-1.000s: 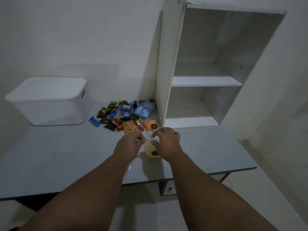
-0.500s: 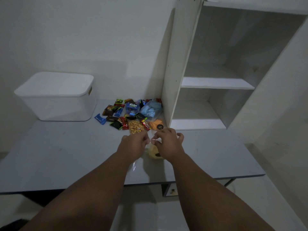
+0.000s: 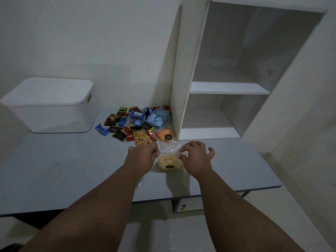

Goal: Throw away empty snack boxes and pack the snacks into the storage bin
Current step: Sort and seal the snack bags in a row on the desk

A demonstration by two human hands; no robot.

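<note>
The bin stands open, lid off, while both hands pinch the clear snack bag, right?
No: the head view shows the bin closed, its lid on. The left hand and right hand do pinch the snack bag.

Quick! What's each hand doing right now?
Left hand: pinching the top edge of the clear snack bag.
Right hand: pinching the same bag's top edge too.
</note>
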